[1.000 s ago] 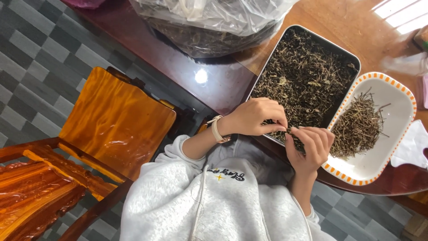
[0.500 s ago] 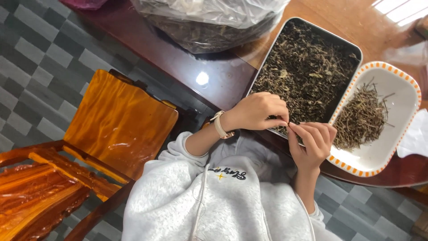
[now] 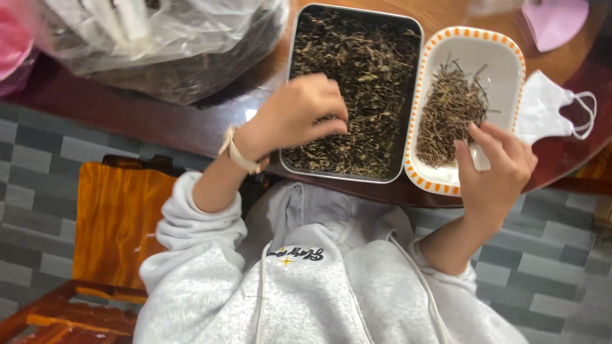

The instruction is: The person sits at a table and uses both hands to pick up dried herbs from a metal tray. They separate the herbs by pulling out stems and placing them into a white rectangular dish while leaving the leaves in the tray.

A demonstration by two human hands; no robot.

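The left hand (image 3: 299, 114) pinches dry leaves in the metal tray (image 3: 290, 76) on the counter (image 3: 159, 121). The right hand (image 3: 497, 169) hangs loose and holds nothing, by the white dish (image 3: 497, 60) of twigs (image 3: 449, 111). That dish sits near the edge; a bump might tip it. One tray, one dish, one face mask (image 3: 542, 108).

The left hand (image 3: 299, 118), a pale band at its wrist, rests with curled fingers on the dark dried leaves filling a metal tray (image 3: 354, 95). Just right of the tray stands a white dish with an orange-dotted rim (image 3: 468, 105) holding a heap of thin stems; the right hand (image 3: 494, 169) hovers at its near right corner, fingers loosely bent. A white face mask (image 3: 548, 108) lies right of the dish, and a clear plastic bag (image 3: 166, 44) sits far left on the wooden table (image 3: 159, 124).
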